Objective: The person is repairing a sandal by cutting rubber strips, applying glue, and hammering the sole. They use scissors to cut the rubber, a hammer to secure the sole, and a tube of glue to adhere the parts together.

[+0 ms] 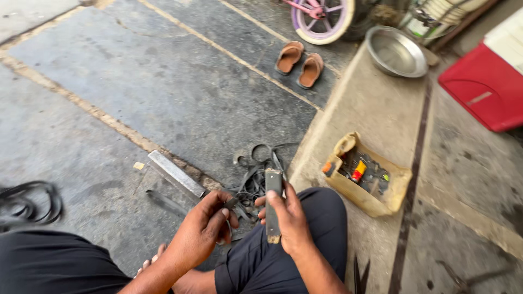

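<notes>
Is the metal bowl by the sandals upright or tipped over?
Upright. The metal bowl sits on the concrete step with its open side up; its inside shows, and no contents can be made out.

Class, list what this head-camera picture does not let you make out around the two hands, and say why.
- Left hand: the fingers curl over whatever it grips, so the thing stays hidden.
- Flat strip in the right hand: its middle is covered by the hand.
- Yellow container: contents too small and jumbled.
- Wheel: cut off by the top edge.
</notes>
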